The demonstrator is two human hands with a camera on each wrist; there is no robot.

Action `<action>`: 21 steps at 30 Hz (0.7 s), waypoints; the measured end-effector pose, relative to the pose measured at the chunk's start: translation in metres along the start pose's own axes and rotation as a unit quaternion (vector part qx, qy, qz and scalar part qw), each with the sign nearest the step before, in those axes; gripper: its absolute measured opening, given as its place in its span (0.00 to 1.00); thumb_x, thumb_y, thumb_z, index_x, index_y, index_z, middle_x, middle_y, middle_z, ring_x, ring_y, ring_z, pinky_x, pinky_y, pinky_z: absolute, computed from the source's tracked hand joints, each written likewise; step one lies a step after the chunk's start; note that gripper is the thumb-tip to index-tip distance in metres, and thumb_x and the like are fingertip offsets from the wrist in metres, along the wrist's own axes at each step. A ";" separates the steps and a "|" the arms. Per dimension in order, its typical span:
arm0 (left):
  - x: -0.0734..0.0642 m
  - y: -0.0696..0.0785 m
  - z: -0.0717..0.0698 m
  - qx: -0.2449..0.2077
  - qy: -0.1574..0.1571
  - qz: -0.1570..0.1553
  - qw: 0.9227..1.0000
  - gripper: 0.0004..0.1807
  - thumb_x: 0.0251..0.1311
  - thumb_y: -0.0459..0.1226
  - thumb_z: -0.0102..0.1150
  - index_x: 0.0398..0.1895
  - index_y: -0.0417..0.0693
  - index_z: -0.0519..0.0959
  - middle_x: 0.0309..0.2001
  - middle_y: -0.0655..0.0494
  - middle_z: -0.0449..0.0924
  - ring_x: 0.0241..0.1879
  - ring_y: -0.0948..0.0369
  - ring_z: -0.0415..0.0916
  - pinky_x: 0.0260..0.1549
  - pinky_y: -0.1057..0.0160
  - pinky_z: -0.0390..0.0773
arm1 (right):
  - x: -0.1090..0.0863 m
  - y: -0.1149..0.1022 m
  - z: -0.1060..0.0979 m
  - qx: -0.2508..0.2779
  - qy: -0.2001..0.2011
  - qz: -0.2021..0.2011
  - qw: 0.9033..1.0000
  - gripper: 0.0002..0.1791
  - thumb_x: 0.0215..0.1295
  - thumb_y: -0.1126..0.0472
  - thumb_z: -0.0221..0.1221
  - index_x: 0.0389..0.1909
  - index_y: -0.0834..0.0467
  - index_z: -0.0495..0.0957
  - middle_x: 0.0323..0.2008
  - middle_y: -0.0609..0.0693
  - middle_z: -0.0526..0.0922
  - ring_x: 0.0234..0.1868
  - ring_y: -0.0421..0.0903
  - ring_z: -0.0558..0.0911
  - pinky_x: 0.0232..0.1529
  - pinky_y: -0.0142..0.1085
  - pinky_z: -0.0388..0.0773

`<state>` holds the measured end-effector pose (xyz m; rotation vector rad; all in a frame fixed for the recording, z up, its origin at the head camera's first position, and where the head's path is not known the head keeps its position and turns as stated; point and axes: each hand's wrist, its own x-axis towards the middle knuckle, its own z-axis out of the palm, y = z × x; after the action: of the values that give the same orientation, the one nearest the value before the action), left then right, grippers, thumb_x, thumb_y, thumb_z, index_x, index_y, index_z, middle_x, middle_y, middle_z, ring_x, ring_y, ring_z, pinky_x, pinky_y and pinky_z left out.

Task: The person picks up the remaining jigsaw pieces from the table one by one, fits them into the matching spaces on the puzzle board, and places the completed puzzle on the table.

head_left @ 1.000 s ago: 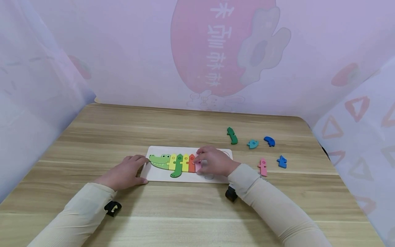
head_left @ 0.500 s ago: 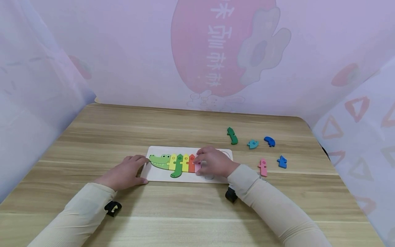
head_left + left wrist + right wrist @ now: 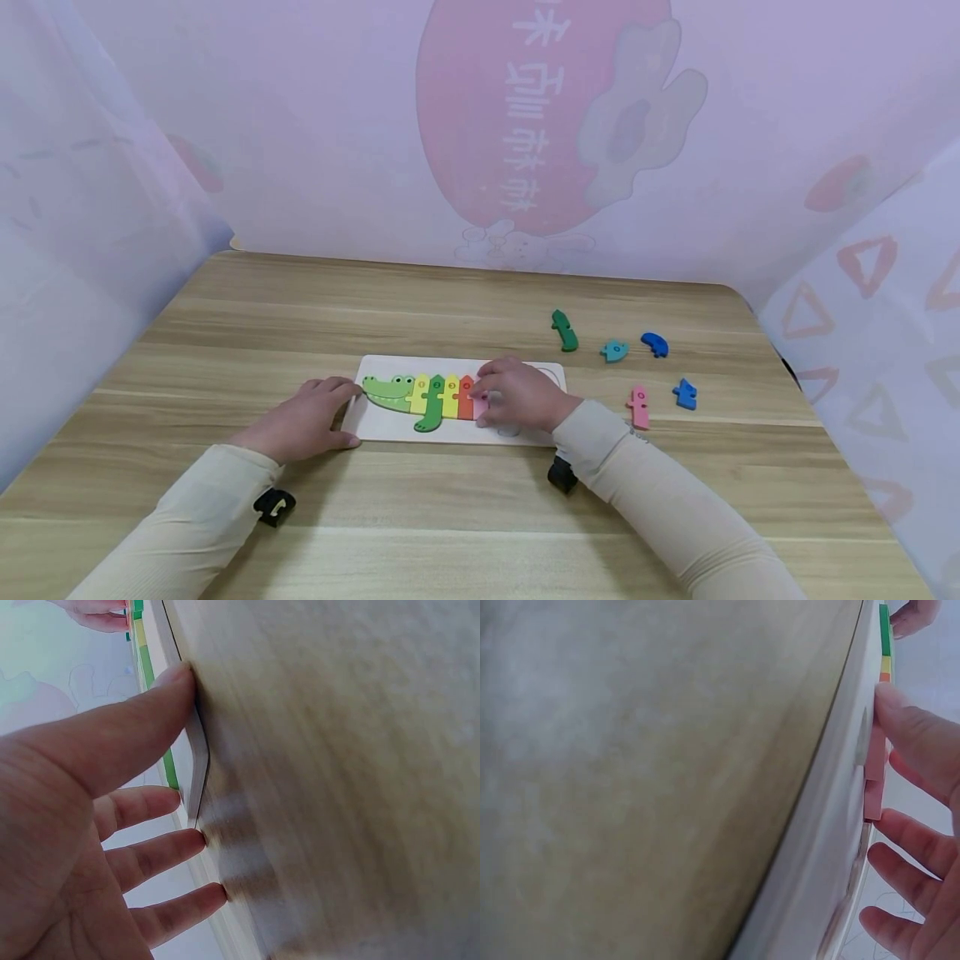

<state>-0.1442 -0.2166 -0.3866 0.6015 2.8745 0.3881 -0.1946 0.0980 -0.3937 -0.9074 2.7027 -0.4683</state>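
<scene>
On the table [image 3: 420,500] lies a white puzzle board [image 3: 390,430] with a crocodile puzzle. Its green head piece [image 3: 388,390] and the yellow, green and orange numbered pieces sit in a row. Over the right half of the board, my right hand [image 3: 525,396] pinches a pink puzzle piece [image 3: 875,769] beside the orange piece [image 3: 467,398], thumb at one end and index finger at the other. The hand hides part of the board. My left hand [image 3: 307,418] rests at the board's left end, thumb [image 3: 142,724] against the near edge, the other fingers spread straight beside the corner.
Loose pieces lie right of the board: a dark green one [image 3: 564,331], a teal one [image 3: 614,350], a dark blue one [image 3: 656,344], a blue one [image 3: 686,393] and another pink one [image 3: 639,407]. A printed curtain [image 3: 330,133] stands behind the table.
</scene>
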 end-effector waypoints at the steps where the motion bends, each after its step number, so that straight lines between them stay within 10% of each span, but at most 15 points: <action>1: 0.000 0.000 0.000 0.000 0.000 0.000 1.000 0.34 0.51 0.45 0.72 0.57 0.35 0.72 0.59 0.35 0.71 0.57 0.35 0.66 0.56 0.39 0.68 | 0.000 0.000 0.000 0.000 0.000 -0.001 1.000 0.23 0.55 0.48 0.70 0.52 0.49 0.83 0.60 0.50 0.75 0.63 0.48 0.69 0.63 0.42 0.68; 21: 0.001 -0.001 0.001 -0.002 0.000 -0.004 1.000 0.34 0.51 0.45 0.72 0.58 0.36 0.72 0.59 0.36 0.70 0.58 0.36 0.66 0.57 0.39 0.68 | -0.002 0.000 0.000 -0.005 0.008 -0.001 1.000 0.25 0.54 0.46 0.70 0.53 0.50 0.82 0.60 0.49 0.75 0.64 0.47 0.69 0.63 0.42 0.69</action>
<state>-0.1458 -0.2172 -0.3881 0.5887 2.8734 0.3931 -0.1933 0.0992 -0.3936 -0.9137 2.7219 -0.4647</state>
